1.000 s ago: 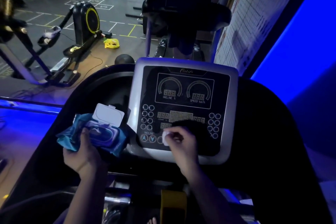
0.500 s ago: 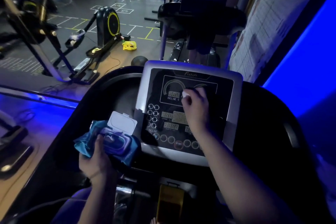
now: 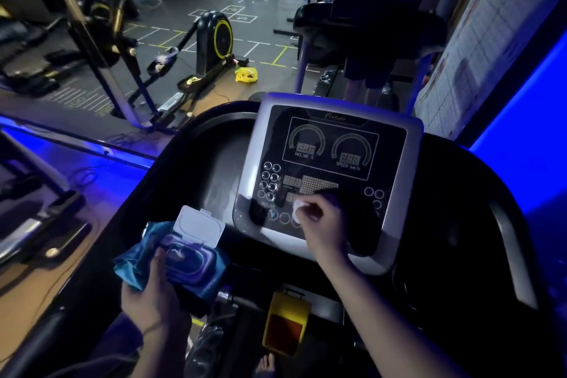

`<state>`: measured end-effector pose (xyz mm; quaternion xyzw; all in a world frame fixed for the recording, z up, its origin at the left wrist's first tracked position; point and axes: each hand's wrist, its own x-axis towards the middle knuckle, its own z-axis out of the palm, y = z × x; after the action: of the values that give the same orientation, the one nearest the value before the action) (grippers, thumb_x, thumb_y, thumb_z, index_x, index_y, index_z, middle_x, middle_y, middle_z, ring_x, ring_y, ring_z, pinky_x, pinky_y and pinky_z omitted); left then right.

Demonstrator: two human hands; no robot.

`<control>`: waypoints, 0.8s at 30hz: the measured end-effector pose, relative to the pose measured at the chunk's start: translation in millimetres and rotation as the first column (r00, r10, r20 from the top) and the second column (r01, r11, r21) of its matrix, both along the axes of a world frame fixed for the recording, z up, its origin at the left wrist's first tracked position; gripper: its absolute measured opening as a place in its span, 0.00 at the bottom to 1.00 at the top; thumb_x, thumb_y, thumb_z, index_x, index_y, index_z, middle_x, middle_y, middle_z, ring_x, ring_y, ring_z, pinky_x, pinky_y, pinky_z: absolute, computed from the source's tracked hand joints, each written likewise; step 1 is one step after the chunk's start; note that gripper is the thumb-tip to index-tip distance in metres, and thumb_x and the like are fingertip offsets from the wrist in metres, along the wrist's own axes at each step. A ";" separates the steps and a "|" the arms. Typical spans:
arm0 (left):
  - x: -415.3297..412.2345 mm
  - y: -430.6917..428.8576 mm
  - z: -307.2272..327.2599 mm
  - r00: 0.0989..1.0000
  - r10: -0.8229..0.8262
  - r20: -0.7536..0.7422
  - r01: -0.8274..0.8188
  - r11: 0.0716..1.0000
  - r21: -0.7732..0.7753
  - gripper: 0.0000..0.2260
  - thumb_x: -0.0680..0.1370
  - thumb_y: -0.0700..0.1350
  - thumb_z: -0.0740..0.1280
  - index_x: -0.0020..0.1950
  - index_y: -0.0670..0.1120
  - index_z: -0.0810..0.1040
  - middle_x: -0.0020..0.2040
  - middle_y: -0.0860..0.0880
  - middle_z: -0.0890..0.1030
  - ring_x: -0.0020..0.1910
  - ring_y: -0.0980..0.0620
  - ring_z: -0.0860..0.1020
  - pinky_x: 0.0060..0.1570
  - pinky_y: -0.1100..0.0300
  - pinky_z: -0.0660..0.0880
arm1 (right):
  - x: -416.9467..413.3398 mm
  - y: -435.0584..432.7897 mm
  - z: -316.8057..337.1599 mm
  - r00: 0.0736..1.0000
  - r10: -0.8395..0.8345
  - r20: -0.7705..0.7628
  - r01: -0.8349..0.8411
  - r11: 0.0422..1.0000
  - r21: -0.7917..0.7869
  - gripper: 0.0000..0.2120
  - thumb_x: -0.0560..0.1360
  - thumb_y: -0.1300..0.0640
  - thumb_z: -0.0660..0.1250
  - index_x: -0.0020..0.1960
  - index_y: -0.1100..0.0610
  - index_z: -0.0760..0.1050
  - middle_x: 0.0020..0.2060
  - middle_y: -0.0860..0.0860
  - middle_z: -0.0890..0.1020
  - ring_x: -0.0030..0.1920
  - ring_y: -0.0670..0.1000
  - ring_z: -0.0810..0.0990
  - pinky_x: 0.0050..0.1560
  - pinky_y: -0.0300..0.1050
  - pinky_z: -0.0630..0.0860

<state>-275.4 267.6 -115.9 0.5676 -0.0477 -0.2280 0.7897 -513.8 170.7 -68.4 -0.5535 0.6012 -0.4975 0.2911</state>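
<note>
Nearest, at the bottom edge, a bare foot (image 3: 266, 360) shows beneath a yellow box with a red face (image 3: 287, 324) set below the machine's dashboard. Just above and to the left, the left hand (image 3: 152, 293) holds a blue plastic pack of wet wipes (image 3: 196, 264) from below. Its fingers are wrapped under the pack and the thumb (image 3: 160, 258) lies across the top beside the purple opening. The pack's white flip lid (image 3: 199, 222) stands open, tilted back towards the console. The pack is held over the black curved dashboard (image 3: 190, 163), just left of the console's lower corner.

To the right, the right hand (image 3: 320, 222) pinches a small white wipe (image 3: 296, 209), fingers clamped together on it. It presses the wipe against the lower part of the dark, silver-framed treadmill console (image 3: 386, 163), among the round buttons below the dotted display. Higher on the panel sit two arched gauges marked INCLINE and SPEED.

Beyond the console, a yellow plastic bag (image 3: 246, 74) lies on the grey gym floor (image 3: 171, 37) marked with painted lines, close to a black exercise machine with a yellow-ringed wheel (image 3: 216, 38). Straight ahead stands a second black treadmill (image 3: 352, 24) with a person (image 3: 365, 70) on it. On the right hangs a white gridded wall chart (image 3: 484, 40), next to a wall lit blue (image 3: 527, 132).
</note>
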 end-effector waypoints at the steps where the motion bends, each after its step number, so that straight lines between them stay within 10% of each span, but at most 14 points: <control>1: -1.3 4.8 -1.6 1.000 -0.001 -0.002 0.001 1.000 0.004 0.16 0.80 0.42 0.76 0.66 0.41 0.82 0.52 0.53 0.86 0.44 0.60 0.84 0.60 0.52 0.81 | -7.0 0.5 2.8 0.999 -0.019 0.046 0.018 1.000 0.014 0.14 0.69 0.70 0.72 0.43 0.51 0.83 0.40 0.46 0.83 0.40 0.36 0.80 0.40 0.25 0.71; 8: -8.2 41.3 -5.7 0.999 0.032 -0.043 -0.028 0.996 0.081 0.14 0.77 0.46 0.79 0.62 0.44 0.85 0.56 0.49 0.87 0.53 0.50 0.86 0.60 0.48 0.82 | -6.4 33.1 4.8 0.886 -0.083 0.456 -0.002 0.983 0.183 0.09 0.74 0.68 0.65 0.43 0.56 0.79 0.30 0.49 0.82 0.31 0.45 0.78 0.36 0.38 0.74; 16: -7.4 100.8 -2.7 0.998 0.024 -0.057 -0.016 0.990 0.139 0.12 0.78 0.44 0.78 0.60 0.43 0.86 0.51 0.50 0.89 0.47 0.54 0.86 0.55 0.51 0.84 | 34.9 87.0 -2.9 0.757 -0.019 0.653 -0.226 0.930 0.289 0.06 0.79 0.67 0.63 0.45 0.63 0.78 0.33 0.52 0.79 0.39 0.51 0.81 0.48 0.54 0.82; 24: 13.9 131.0 17.3 0.994 -0.102 0.042 0.092 0.975 0.202 0.15 0.79 0.43 0.76 0.64 0.41 0.83 0.57 0.43 0.87 0.48 0.50 0.85 0.47 0.60 0.84 | 53.9 129.0 -18.7 0.686 -0.102 0.720 -0.225 0.912 0.344 0.07 0.80 0.68 0.62 0.51 0.66 0.80 0.38 0.53 0.84 0.41 0.54 0.84 0.49 0.49 0.83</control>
<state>-261.5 398.7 -98.6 0.6467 -0.0728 -0.2549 0.7151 -459.8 299.7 -87.2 -0.2590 0.5070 -0.5286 0.6296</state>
